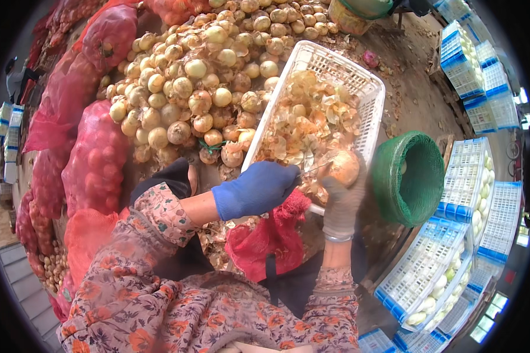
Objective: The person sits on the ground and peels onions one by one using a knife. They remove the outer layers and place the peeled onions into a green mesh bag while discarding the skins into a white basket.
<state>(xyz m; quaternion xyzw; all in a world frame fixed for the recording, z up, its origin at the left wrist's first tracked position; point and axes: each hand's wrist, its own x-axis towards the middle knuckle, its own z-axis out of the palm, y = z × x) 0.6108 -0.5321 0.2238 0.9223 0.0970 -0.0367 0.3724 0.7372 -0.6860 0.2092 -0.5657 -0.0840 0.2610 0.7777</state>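
My left hand (257, 189), in a blue knit glove, is closed around a small tool whose thin metal blade points toward an onion. In my right hand (345, 198), gloved in pale grey and somewhat blurred, rests that large yellow-brown onion (343, 167). Both hands are over the near end of a white plastic crate (374, 88), which holds loose onion skins (309, 119). Beyond the crate and to its left lies a big heap of unpeeled onions (183, 88). Red mesh cloth (267, 240) lies between my knees.
A green mesh-lined bucket (388, 181) stands right of the crate. Blue-and-white crates of peeled onions (428, 260) are stacked farther right. Full red mesh sacks (95, 163) line the left side. Another bucket (351, 17) is at the top. A person (15, 81) is at the far left.
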